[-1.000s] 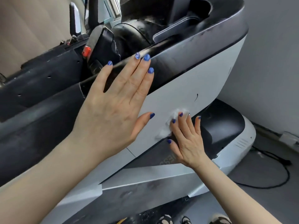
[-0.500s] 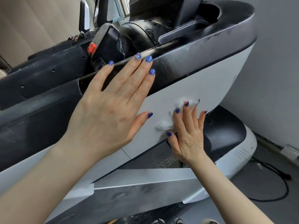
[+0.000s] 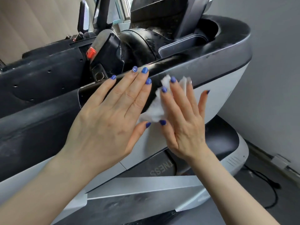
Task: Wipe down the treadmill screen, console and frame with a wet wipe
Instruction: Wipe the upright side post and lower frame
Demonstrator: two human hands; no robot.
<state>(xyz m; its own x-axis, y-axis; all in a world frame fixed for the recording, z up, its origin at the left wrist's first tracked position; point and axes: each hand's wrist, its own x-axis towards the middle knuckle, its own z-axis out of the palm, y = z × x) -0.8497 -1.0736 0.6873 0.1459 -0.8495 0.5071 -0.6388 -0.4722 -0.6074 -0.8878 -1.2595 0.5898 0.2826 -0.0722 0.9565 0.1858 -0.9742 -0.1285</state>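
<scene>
Wiping has moved up: right hand (image 3: pixel 183 125) was low on the white side panel (image 3: pixel 214 95) a second ago, now it's at the seam with the dark console rim (image 3: pixel 211 59), right beside the left hand (image 3: pixel 107 127). Fingers straight and spread, pressing the wipe (image 3: pixel 156 108) flat against the panel — no pinch. Left hand is flat too, holding nothing, braced in the same spot as before, fingertips on the rim. Reads as the lower panel done and the rim next — a judgement. Most of the wipe sits under the right palm, so its size is unclear. Beyond, red key (image 3: pixel 91 52) and dusty tray (image 3: pixel 183 44) look untouched; screen is cut off at the top edge, base lettering partly hidden.
</scene>
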